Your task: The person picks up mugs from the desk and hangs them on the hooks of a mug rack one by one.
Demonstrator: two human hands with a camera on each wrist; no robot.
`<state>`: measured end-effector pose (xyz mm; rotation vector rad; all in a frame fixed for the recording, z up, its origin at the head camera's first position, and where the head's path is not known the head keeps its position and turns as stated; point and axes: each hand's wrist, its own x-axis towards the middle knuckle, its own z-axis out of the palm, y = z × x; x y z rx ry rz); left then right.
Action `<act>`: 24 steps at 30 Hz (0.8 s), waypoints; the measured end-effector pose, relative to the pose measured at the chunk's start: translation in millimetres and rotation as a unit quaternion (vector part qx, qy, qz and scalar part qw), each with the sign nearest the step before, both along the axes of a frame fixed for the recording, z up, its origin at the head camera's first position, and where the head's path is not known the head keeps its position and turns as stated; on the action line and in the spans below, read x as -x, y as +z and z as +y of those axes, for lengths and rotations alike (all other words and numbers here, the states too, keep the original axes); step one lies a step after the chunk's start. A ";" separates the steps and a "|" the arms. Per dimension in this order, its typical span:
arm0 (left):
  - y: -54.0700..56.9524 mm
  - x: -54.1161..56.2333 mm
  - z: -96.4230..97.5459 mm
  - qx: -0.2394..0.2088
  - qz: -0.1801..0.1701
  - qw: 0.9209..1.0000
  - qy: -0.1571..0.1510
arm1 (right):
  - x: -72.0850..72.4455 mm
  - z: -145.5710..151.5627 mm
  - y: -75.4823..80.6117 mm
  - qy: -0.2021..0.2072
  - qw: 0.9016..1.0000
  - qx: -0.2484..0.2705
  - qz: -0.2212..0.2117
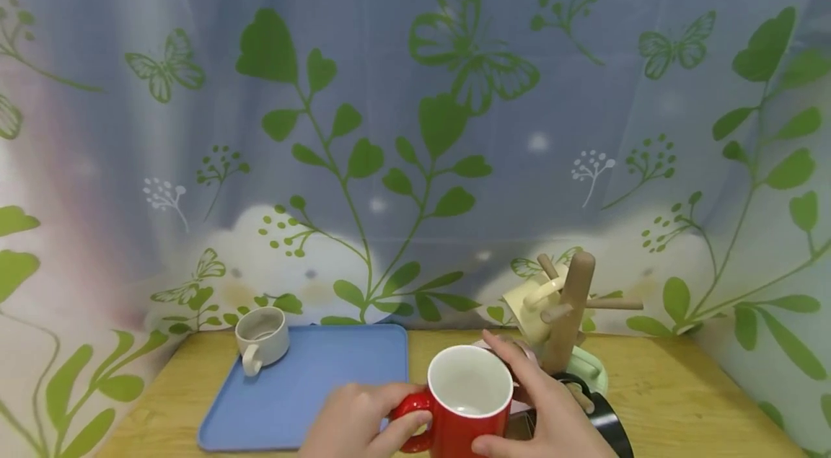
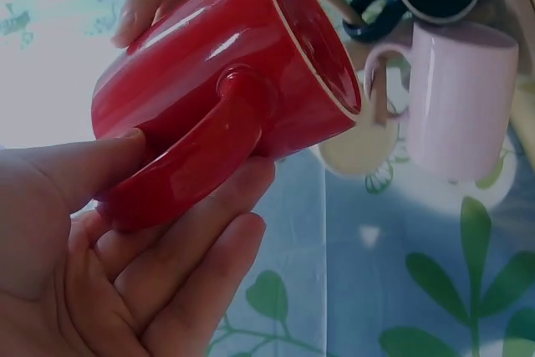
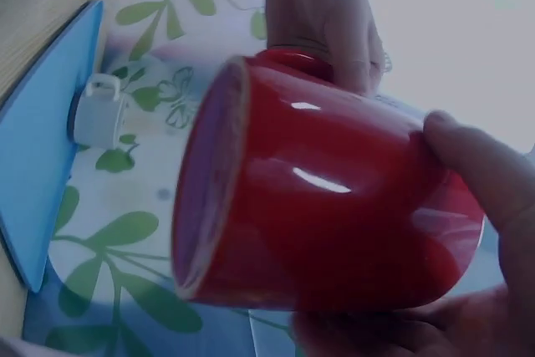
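A red mug (image 1: 464, 436) with a white inside is held between both hands, its mouth facing up toward the head camera. My left hand (image 1: 363, 418) pinches the mug's handle (image 2: 201, 156) between thumb and fingers, as the left wrist view shows up close. Around the opposite side of the body, my right hand (image 1: 552, 407) grips the mug, with its thumb (image 3: 476, 156) on the near wall and the other fingers partly hidden beneath it. The mug's base is out of sight in the head view.
Right of the hands stands a wooden mug rack (image 1: 574, 306) bearing a cream mug (image 1: 529, 310), a black mug (image 1: 610, 423), a pale green mug (image 1: 592, 370) and a pink mug (image 2: 464, 102). Leftward, a blue tray (image 1: 344, 364) carries a small off-white cup (image 1: 262, 342) at its far corner.
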<state>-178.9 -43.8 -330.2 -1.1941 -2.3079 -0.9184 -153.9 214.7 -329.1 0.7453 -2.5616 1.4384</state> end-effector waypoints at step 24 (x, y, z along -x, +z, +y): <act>-30.9 14.2 -4.1 0.167 -0.127 0.978 -0.002 | -21.2 109.0 27.6 -0.230 0.972 -0.009 0.035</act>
